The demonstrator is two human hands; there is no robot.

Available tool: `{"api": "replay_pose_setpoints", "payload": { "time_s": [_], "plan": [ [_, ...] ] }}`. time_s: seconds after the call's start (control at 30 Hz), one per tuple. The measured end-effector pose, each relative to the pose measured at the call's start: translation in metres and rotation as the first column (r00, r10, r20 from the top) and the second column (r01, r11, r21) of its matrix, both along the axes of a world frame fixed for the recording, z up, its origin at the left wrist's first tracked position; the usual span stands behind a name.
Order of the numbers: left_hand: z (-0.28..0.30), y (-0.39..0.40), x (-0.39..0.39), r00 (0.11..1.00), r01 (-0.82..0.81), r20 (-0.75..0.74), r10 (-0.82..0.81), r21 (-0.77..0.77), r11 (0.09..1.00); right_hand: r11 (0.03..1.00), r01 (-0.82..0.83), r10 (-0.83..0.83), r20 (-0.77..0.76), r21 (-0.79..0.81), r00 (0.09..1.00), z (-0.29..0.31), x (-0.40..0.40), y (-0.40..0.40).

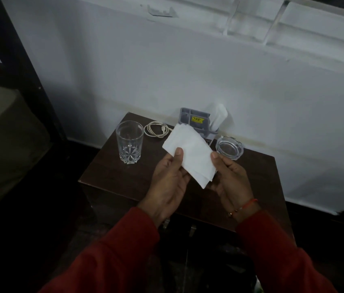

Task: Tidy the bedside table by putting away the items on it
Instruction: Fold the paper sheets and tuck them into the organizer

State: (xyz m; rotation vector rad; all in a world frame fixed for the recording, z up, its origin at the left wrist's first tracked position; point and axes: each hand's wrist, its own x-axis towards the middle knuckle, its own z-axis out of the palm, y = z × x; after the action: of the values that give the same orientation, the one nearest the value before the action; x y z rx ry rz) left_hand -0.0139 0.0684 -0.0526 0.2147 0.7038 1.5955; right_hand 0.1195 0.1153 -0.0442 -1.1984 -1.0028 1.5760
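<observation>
A folded white tissue (190, 154) is held above the dark wooden bedside table (112, 176). My left hand (169, 182) pinches its left edge, thumb on top. My right hand (229, 178) pinches its right edge, also thumb on top. On the table stand a clear cut-glass tumbler (129, 142) at the left, a coiled white cable (156, 129) behind it, a grey organiser (194, 119) with a yellow label and white tissues (218, 116) at the back, and a glass ashtray (229, 147) at the right.
The table stands against a white wall (188, 70). A dark frame post (25, 66) and a pale bed or cushion (4, 144) lie to the left. Metal handles (167, 224) show on the table's front below my hands.
</observation>
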Motion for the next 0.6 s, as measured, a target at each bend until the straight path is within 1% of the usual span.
{"api": "replay_pose_setpoints", "payload": {
  "time_s": [0.13,0.23,0.43,0.5,0.6],
  "plan": [
    [0.0010,-0.0021,-0.0020,1.000,-0.023,0.002,0.023,0.013,1.000,0.990,0.063,-0.066,0.027,0.123,0.997,-0.0020,-0.0043,-0.0018],
    [0.0037,-0.0048,-0.0040,1.000,0.002,0.010,-0.002,0.063,0.998,0.981,0.101,-0.104,0.009,0.168,0.995,-0.0008,-0.0052,-0.0003],
    [0.0008,-0.0045,-0.0021,0.998,0.063,-0.039,-0.059,0.118,0.991,0.990,0.091,-0.079,-0.116,0.106,0.990,0.0011,-0.0049,0.0020],
    [0.0018,-0.0045,-0.0022,0.997,0.067,-0.051,-0.061,0.121,0.990,0.987,0.132,-0.118,-0.137,0.096,0.984,0.0018,-0.0059,0.0014],
    [0.0031,-0.0041,-0.0030,0.997,0.060,-0.052,-0.053,0.131,0.990,0.967,0.241,-0.228,-0.145,0.077,0.963,0.0044,-0.0029,0.0048]
  ]
}}
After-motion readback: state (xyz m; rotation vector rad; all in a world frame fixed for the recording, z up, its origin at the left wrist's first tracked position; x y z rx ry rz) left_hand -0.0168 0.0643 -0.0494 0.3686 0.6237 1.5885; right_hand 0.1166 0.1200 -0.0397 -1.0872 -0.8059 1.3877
